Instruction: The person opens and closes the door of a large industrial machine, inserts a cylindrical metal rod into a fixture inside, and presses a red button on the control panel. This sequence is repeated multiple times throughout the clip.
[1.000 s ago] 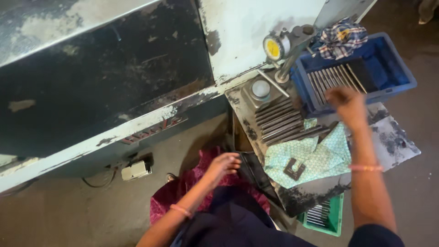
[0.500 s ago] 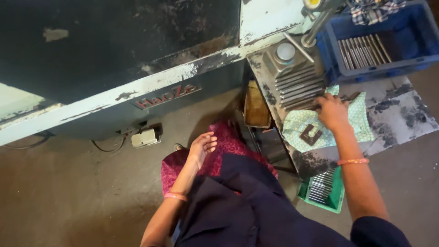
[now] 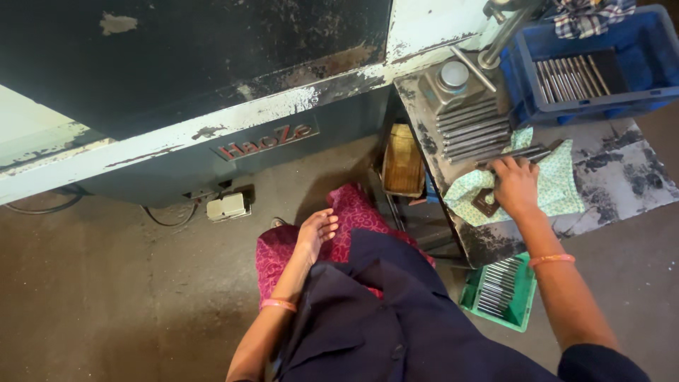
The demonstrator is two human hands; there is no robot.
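My right hand (image 3: 515,185) lies on a green patterned cloth (image 3: 562,187) on a worn metal table (image 3: 622,180). Its fingers curl over a few thin metal rods (image 3: 534,151) at the cloth's far edge. A small dark square piece (image 3: 484,204) sits by my thumb. A row of similar rods (image 3: 470,127) lies just beyond, on the table. My left hand (image 3: 316,230) rests on my knee, on pink fabric, fingers apart and holding nothing.
A blue crate (image 3: 636,85) with several rods (image 3: 569,76) stands at the table's far right, a checked rag (image 3: 590,14) on its rim. A green tray (image 3: 522,315) of rods sits on the floor under the table. A large dark machine (image 3: 177,78), a pale switch box (image 3: 226,206) and a brown container (image 3: 402,159) are ahead.
My right hand came back from the blue crate to the cloth and settled on the rods there. The view tilted down and my left hand stayed on my knee.
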